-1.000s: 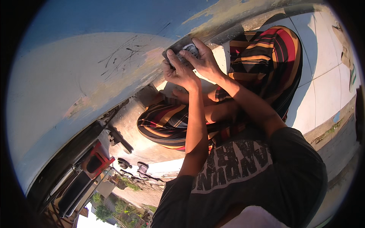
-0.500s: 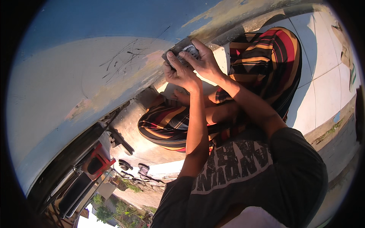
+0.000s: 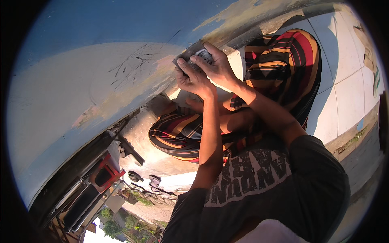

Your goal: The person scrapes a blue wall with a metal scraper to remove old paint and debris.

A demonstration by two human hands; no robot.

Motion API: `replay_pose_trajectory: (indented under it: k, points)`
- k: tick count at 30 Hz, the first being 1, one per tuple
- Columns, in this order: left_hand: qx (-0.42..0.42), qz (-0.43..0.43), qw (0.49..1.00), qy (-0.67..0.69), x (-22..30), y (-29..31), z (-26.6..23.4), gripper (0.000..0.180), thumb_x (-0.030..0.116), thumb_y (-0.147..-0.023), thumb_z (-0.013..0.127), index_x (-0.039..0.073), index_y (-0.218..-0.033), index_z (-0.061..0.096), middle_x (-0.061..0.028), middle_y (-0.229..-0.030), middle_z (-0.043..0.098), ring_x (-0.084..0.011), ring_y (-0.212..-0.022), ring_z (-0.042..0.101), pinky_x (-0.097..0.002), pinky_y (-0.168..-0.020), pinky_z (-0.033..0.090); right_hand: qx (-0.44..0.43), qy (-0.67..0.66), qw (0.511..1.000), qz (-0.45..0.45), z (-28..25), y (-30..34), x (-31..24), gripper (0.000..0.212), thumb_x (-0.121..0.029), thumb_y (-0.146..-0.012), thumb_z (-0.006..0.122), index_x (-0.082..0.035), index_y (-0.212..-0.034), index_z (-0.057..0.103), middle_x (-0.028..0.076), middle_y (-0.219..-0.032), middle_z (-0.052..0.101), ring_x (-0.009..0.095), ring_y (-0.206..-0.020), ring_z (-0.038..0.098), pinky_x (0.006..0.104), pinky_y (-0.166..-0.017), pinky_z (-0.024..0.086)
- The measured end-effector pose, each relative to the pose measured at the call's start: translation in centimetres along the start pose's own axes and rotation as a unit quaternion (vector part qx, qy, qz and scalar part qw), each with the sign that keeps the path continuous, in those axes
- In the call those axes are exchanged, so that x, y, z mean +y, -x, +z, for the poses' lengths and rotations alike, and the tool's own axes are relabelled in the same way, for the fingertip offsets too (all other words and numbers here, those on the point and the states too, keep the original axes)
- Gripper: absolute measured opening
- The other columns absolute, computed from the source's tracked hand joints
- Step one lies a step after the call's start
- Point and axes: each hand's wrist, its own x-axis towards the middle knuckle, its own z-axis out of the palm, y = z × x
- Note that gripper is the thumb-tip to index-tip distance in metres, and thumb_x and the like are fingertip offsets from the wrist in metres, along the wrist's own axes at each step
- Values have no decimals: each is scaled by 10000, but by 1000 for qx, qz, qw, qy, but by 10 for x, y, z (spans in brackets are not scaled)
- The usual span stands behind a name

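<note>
Both my hands hold a small flat dark grey piece [image 3: 191, 51] with a whitish marked patch; its exact kind is unclear. My left hand [image 3: 195, 82] grips its near left side, thumb laid on top. On the right side my right hand [image 3: 220, 68] is closed on it, with the thumb pointing left across the face and the index finger along the far edge. Undersides of the piece and several fingertips are hidden. Just beyond it stands the blue and white wall [image 3: 133, 77] with peeling paint and dark scratches.
My crossed legs are under a striped cloth [image 3: 279, 69] in black, orange and red. White floor tiles [image 3: 344, 97] lie to the right. At lower left are a red and black chair [image 3: 104, 174], sandals [image 3: 154, 181] and green plants [image 3: 129, 227].
The whole view has shifted very slightly. Both hands keep the same grip on the dark grey piece.
</note>
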Motion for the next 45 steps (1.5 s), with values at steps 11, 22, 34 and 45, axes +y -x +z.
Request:
replay_pose_trajectory:
  k: [11,22,34,45]
  points:
    - [-18,-13,999,-40,-5,-5,2,331,291,-981,500,16,-802,541,-26,-697,579,-52,-600,513,-198,-503,439,-19,-2,1000,24,-12,-10,-1,170,-111,-891,626,-25,-1028,573,17,-863,632,48,-761,563,224,-669,475]
    - [-26,12,1000,-7,1,-2,6,355,300,-989,479,4,-805,547,-16,-713,568,-41,-583,488,-196,-502,429,19,12,1000,-18,-4,-4,-7,152,-114,-885,637,-18,-979,566,8,-797,625,47,-715,548,231,-622,466]
    - [-29,-3,998,-56,-9,-4,-3,379,303,-990,475,-6,-781,542,-42,-722,602,-71,-637,543,-223,-564,452,-21,-23,999,34,-9,-8,-7,142,-105,-883,633,-11,-979,586,27,-857,632,42,-743,552,212,-649,463]
    - [-26,-27,999,-6,-9,11,-4,337,294,-978,504,-6,-843,574,-37,-756,607,-70,-643,540,-231,-557,447,10,96,995,-29,-17,2,-2,143,-128,-876,650,-25,-883,552,7,-738,612,31,-660,527,225,-561,444]
